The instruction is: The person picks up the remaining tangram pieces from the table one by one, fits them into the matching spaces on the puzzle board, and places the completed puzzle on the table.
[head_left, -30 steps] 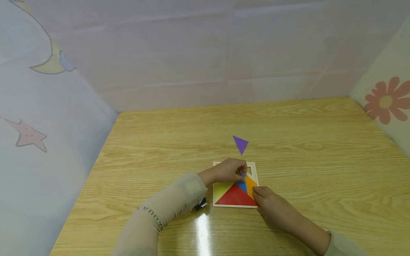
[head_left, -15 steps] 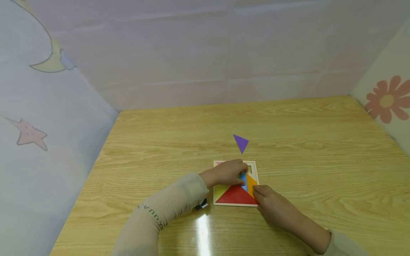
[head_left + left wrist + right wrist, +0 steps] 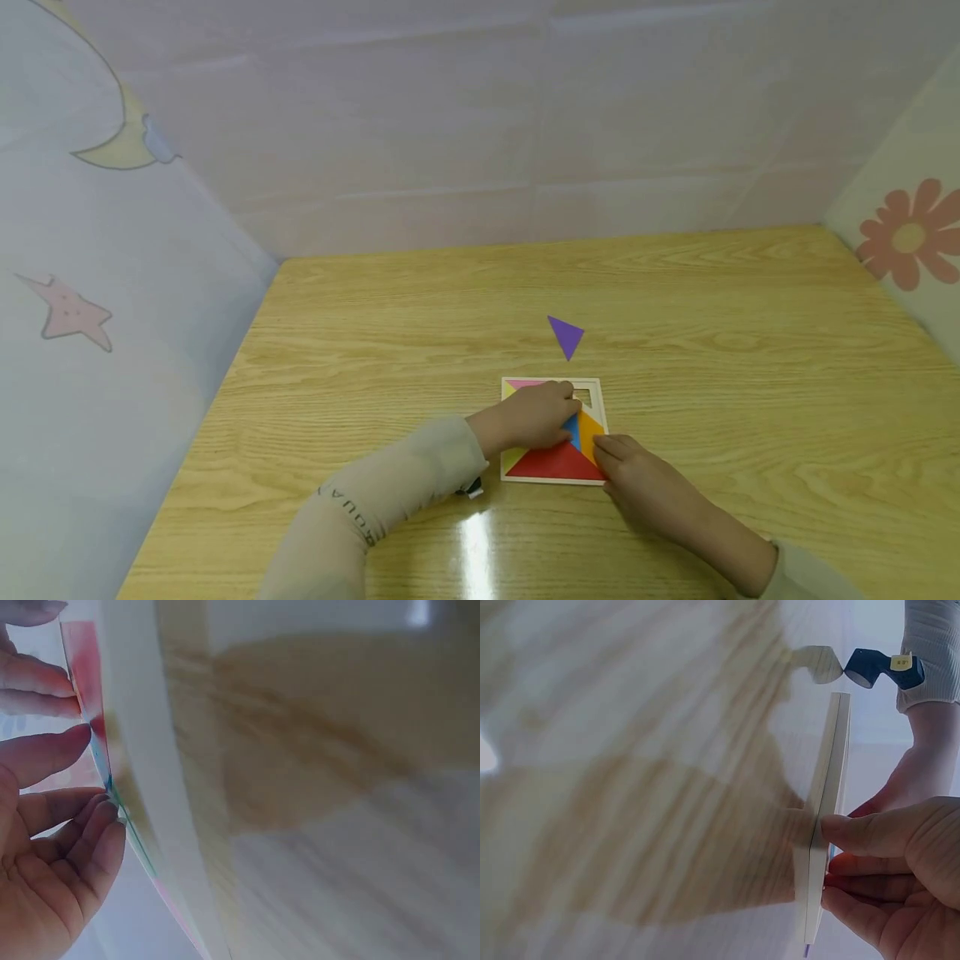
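Note:
A tangram puzzle in a pale wooden tray (image 3: 555,482) lies flat on the table. My left hand (image 3: 536,414) reaches over it, thumb and fingers around a blue tangram piece (image 3: 572,429) that the hand partly covers. In the left wrist view, the left thumb (image 3: 56,754) and fingertips come together at the puzzle's surface. My right hand (image 3: 645,483) grips the tray's right edge, its thumb (image 3: 866,834) against the side. Red (image 3: 558,463), orange (image 3: 590,433), yellow (image 3: 513,460) and pink (image 3: 522,384) pieces sit in the tray. The tray's top right corner shows a bare gap.
A purple triangle (image 3: 567,337) lies on the wooden table (image 3: 375,333) beyond the tray. A black wrist camera (image 3: 870,669) shows under the left sleeve. Printed cloth walls (image 3: 390,150) stand behind and at both sides of the table.
My left hand has shifted slightly toward me over the puzzle, the blue piece turning and shifting under its fingers. More of the pink piece shows. The right hand has stayed at the tray's edge.

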A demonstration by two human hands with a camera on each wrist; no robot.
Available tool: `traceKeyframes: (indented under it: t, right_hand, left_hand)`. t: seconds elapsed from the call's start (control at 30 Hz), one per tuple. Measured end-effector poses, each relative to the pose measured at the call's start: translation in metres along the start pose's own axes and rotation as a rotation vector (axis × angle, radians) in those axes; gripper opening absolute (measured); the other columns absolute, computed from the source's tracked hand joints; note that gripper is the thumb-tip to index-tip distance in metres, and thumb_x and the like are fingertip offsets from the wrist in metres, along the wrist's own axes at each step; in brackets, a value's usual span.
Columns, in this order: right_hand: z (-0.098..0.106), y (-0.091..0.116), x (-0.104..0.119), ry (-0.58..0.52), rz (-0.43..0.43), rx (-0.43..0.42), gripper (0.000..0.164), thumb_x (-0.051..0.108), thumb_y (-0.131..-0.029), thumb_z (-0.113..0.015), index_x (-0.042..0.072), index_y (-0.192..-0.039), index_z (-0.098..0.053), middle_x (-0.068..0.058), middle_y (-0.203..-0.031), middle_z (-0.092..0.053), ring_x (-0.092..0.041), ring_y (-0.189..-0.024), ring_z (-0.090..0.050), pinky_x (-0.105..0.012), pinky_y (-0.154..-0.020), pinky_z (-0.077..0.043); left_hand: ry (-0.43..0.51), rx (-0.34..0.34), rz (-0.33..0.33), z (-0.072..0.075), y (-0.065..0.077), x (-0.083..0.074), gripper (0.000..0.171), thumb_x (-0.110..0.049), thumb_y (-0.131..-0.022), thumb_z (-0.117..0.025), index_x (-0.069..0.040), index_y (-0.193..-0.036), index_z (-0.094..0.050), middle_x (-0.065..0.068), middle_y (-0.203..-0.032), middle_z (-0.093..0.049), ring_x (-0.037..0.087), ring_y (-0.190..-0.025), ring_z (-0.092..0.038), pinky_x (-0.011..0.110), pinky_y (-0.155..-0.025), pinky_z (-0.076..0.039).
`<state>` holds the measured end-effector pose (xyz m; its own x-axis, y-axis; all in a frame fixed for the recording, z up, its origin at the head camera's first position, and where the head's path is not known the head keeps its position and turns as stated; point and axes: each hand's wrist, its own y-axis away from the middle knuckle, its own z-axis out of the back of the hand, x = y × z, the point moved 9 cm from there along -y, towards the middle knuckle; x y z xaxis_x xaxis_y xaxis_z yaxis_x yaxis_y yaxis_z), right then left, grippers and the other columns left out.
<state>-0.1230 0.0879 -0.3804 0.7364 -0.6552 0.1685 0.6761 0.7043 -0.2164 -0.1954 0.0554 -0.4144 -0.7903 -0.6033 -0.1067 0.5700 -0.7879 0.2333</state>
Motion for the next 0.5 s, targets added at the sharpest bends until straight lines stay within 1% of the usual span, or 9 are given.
traceKeyframes:
  t: [0.13, 0.3, 0.43, 0.5]
  right_hand:
    - [-0.002, 0.0, -0.001, -0.008, -0.003, 0.016, 0.034, 0.002, -0.062, -0.072, -0.009, -0.091, -0.057, -0.019, -0.097, -0.055, -0.03, -0.088, -0.053, -0.035, -0.071, -0.049]
    - [-0.003, 0.001, -0.001, -0.009, -0.009, 0.028, 0.034, 0.003, -0.063, -0.072, -0.009, -0.092, -0.058, -0.019, -0.098, -0.055, -0.03, -0.089, -0.053, -0.036, -0.072, -0.048]
    - [-0.003, 0.001, -0.001, -0.01, -0.02, 0.037, 0.034, 0.003, -0.064, -0.071, -0.009, -0.093, -0.058, -0.019, -0.099, -0.056, -0.03, -0.09, -0.053, -0.035, -0.072, -0.048]
    - [-0.003, 0.001, -0.002, -0.013, -0.022, 0.042, 0.034, 0.003, -0.064, -0.072, -0.009, -0.093, -0.058, -0.019, -0.1, -0.056, -0.03, -0.09, -0.053, -0.035, -0.072, -0.048]
  left_hand:
    - [-0.036, -0.019, -0.007, 0.001, 0.003, -0.002, 0.029, -0.03, -0.083, -0.056, -0.012, -0.105, -0.059, -0.002, -0.087, -0.044, 0.008, -0.073, -0.041, 0.014, -0.06, -0.037]
    - [-0.055, -0.031, -0.019, 0.0, 0.01, -0.003, 0.031, -0.031, -0.083, -0.055, -0.012, -0.107, -0.057, -0.002, -0.088, -0.044, 0.01, -0.074, -0.04, 0.014, -0.062, -0.036]
    - [-0.043, -0.041, -0.025, 0.0, 0.016, -0.004, 0.034, -0.033, -0.082, -0.056, -0.013, -0.109, -0.056, -0.002, -0.092, -0.045, 0.01, -0.076, -0.04, 0.013, -0.063, -0.037]
    - [-0.039, -0.038, -0.026, 0.0, 0.019, -0.004, 0.037, -0.034, -0.082, -0.056, -0.013, -0.112, -0.055, -0.001, -0.098, -0.046, 0.01, -0.08, -0.041, 0.013, -0.065, -0.038]
